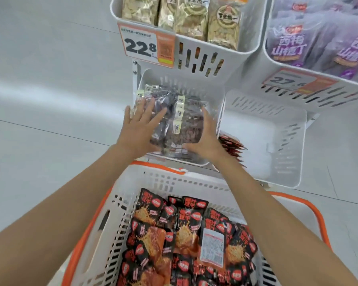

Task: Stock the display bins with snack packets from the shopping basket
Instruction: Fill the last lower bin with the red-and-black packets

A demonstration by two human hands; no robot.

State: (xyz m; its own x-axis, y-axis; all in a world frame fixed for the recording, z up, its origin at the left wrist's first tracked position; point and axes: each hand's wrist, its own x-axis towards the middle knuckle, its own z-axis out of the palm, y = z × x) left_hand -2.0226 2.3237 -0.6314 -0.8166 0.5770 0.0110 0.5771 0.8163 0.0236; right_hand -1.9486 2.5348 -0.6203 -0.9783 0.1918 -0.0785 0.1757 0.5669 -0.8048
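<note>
Both hands are in the mid bin (194, 85), on a stack of clear packets (186, 120) of dark snack.
Left hand (140, 129): flat, fingers spread and straight, palm down on the left part of the stack. Not gripping, just pressing.
Right hand (207, 139): against the stack's right edge, fingers mostly straight along the side, thumb lying along the near edge. Looks released, bracing rather than pinching.
The stack sits between the two hands, inside the bin, white labels up the middle. Its near edge is by the bin's near rim.

Basket (165, 180): white with orange handles, nearest the camera, below the arms. It is full of red-black packets (186, 230), one flipped label side up. No hand touches them.

More red packets (232, 145) show lower down, just right of the right hand.
Right bin (287, 141): white, beside the mid bin.
Far: top bin (196, 52) with tan packets and a 22.8 tag (141, 45). To its right is a purple-packet bin (285, 44), its tag (287, 81) blurred.
</note>
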